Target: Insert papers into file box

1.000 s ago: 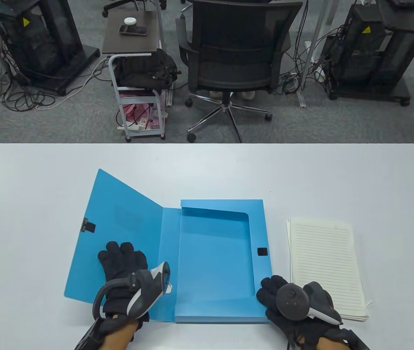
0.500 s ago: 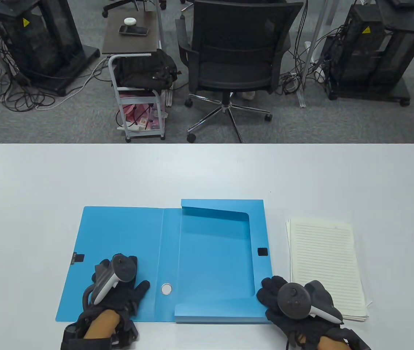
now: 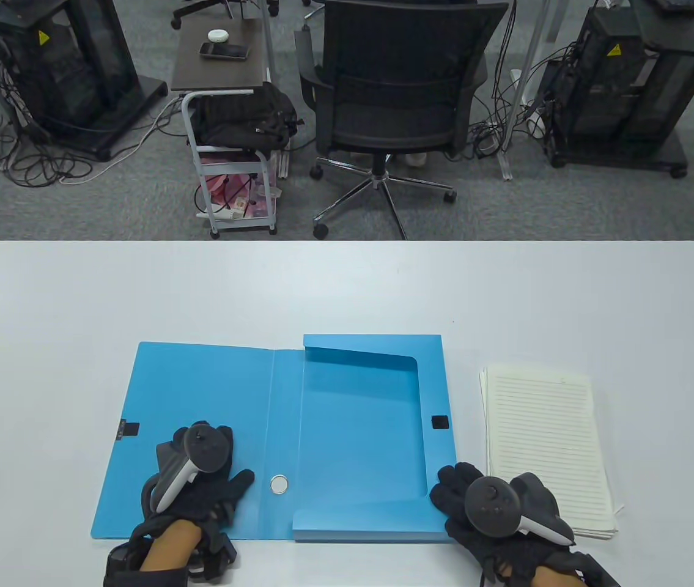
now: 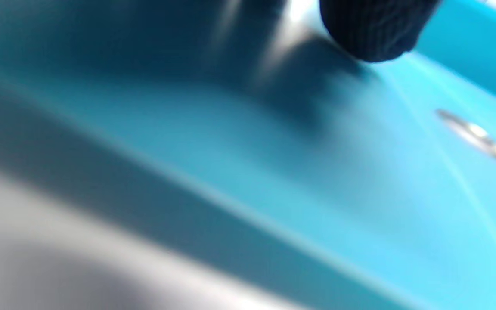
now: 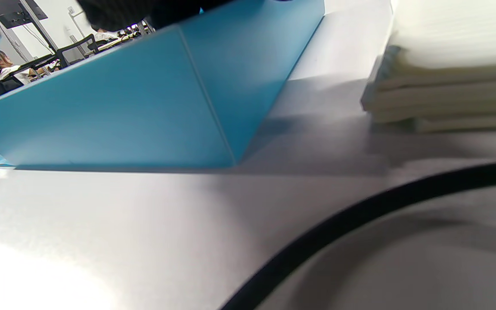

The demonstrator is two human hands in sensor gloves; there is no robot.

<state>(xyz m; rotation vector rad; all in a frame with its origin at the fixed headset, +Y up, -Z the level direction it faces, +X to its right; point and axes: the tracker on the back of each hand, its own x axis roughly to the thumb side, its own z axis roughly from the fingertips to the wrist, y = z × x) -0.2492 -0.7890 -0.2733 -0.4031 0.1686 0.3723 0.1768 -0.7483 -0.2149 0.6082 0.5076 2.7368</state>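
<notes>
A blue file box (image 3: 362,428) lies open on the white table, its lid (image 3: 194,397) folded flat to the left. My left hand (image 3: 200,483) rests palm down on the lid's near part, fingers spread; a gloved fingertip (image 4: 373,34) touches the blue lid (image 4: 317,181) in the left wrist view. My right hand (image 3: 487,504) rests on the box's near right corner. A stack of lined papers (image 3: 545,446) lies just right of the box, also seen in the right wrist view (image 5: 450,86) beside the box wall (image 5: 144,107).
A silver ring hole (image 3: 279,485) sits in the box spine. An office chair (image 3: 395,104), a small cart (image 3: 230,122) and equipment racks stand beyond the table's far edge.
My left hand has pushed the lid from half raised down flat onto the table and now rests on it. The right hand has stayed on the box corner.
</notes>
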